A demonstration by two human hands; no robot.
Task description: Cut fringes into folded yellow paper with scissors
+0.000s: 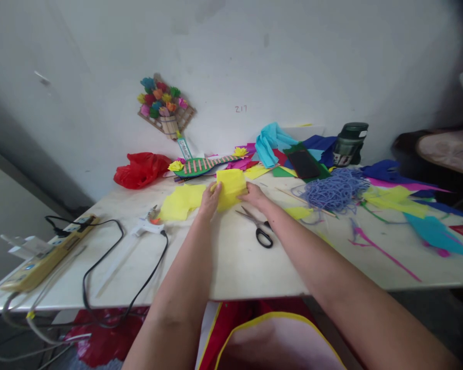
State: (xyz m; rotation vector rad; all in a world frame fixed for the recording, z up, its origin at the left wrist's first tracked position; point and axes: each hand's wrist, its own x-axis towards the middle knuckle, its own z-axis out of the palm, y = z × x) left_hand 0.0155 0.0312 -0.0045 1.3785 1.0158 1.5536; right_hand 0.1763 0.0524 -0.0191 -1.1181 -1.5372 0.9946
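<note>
While both hands, left hand [209, 199] and right hand [254, 195], pinch the folded yellow crepe paper sheet [230, 188], folding looks underway; black-handled scissors [259, 227] lie near on the surface [231, 262].

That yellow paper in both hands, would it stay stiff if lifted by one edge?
Probably not. The yellow paper looks thin and crinkled, so it would likely droop. It seems very light, and may tear easily between the left hand and right hand.

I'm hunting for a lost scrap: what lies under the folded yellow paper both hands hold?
Around the folded yellow paper only the white table shows; anything beneath is covered.
</note>
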